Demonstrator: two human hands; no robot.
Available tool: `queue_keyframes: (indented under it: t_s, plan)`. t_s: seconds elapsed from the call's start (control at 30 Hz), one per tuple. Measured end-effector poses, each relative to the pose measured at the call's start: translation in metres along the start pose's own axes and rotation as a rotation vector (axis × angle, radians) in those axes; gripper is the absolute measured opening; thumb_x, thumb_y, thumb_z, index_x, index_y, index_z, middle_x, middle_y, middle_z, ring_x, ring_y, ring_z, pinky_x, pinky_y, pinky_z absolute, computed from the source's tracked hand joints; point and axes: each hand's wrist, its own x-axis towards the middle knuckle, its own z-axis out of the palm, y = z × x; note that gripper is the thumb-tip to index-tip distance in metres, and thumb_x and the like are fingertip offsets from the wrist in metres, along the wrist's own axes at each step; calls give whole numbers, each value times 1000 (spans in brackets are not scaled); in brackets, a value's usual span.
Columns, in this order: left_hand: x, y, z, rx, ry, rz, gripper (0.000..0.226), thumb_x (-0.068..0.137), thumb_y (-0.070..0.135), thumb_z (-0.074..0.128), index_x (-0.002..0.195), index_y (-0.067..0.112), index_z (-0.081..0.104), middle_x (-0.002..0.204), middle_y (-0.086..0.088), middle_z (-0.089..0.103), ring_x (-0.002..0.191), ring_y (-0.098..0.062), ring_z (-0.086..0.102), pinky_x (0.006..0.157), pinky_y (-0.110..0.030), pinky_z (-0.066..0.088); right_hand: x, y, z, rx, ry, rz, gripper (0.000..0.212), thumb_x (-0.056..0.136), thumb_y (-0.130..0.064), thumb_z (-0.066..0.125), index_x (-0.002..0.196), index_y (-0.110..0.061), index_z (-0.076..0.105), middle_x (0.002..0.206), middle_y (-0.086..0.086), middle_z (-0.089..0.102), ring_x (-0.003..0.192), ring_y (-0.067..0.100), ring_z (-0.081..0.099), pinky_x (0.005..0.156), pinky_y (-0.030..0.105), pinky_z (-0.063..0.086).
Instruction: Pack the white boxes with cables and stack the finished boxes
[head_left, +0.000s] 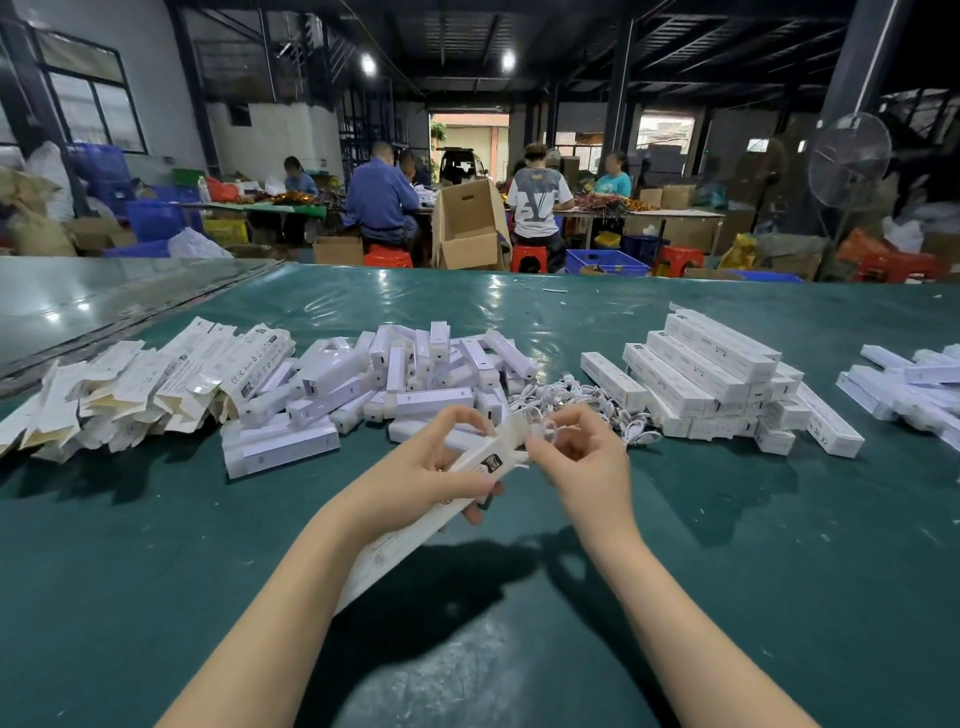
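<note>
Mid-load: left hand (431, 483) grips the box (387, 558) around its middle, fingers (457, 413) curled round it, open end tilted up toward the right hand (584, 460), I'd say to keep the mouth clear for loading. The right hand pinches a coiled cable (543, 428) right at that mouth; can't tell if it's started going in. The box is held above the table (779, 571), centre, toward the near edge. Supplies look laid out for reach: cable pile (587, 397) just beyond the right hand, loose boxes (415, 374) beyond the left, flat sleeves (130, 384) toward the left edge, finished stack (717, 374) toward the right edge. Step looks like insertion; flap not yet closed.
</note>
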Motion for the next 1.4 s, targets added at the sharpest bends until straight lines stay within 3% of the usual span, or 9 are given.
queue_keyframes:
  t_s: [0.27,0.33,0.43,0.53,0.7,0.93,1.07,1.27,1.4]
  plan:
    - [3,-8,0,4,-29,-17,34,86,11,61,107,29,42,91,-8,71,64,-17,64,56,-17,46,4,-1,-11,-126,-261,-19,28,77,6,64,68,-21,67,65,-6,56,54,4,46,60,21,38]
    - [5,-11,3,67,-51,-16,35,85,11,62,107,29,42,83,-2,70,62,-15,62,62,-18,45,5,-3,-13,-238,-331,-68,32,77,11,58,71,-19,69,72,-6,51,60,8,46,61,17,37]
    - [7,-16,7,187,-46,-31,36,84,15,64,109,30,42,65,8,66,59,-9,58,62,-17,40,3,-4,-11,-403,-431,-135,18,81,6,59,86,-6,71,75,-11,48,66,2,46,65,10,36]
    - [7,-16,5,129,-22,-30,35,85,15,64,107,32,43,81,-3,69,64,-13,62,66,-23,43,1,-2,-9,-293,-375,-44,22,80,2,63,95,-14,63,70,-8,53,60,8,48,63,15,39]
    - [6,-13,2,43,-34,-5,34,86,12,62,110,26,44,87,-8,70,65,-16,64,62,-16,44,0,0,-7,15,-174,126,46,71,7,71,83,-22,37,62,2,57,43,8,50,44,17,42]
    - [7,-14,1,41,-23,-1,35,86,12,62,112,26,43,89,-11,70,66,-17,64,62,-17,44,-3,3,-1,-125,-183,20,20,76,2,69,81,-16,63,65,-8,60,48,3,53,55,17,45]
    - [7,-14,1,10,-18,8,34,86,10,62,109,28,45,92,-16,70,65,-17,64,60,-15,45,-4,1,0,-103,-207,-25,30,77,4,66,74,-26,66,80,-11,63,55,5,51,61,16,43]
    - [6,-12,2,23,-32,25,34,86,8,62,110,24,45,80,-7,68,62,-14,63,55,-14,43,-4,-2,-2,-105,-247,-43,32,77,7,65,74,-25,67,73,-13,66,68,-1,61,70,14,48]
    - [7,-11,5,45,5,35,34,85,6,62,110,24,46,73,-5,66,61,-14,61,57,-15,43,-3,-2,-3,-181,-278,-77,31,78,7,61,82,-24,66,75,-13,67,74,-8,63,64,5,42]
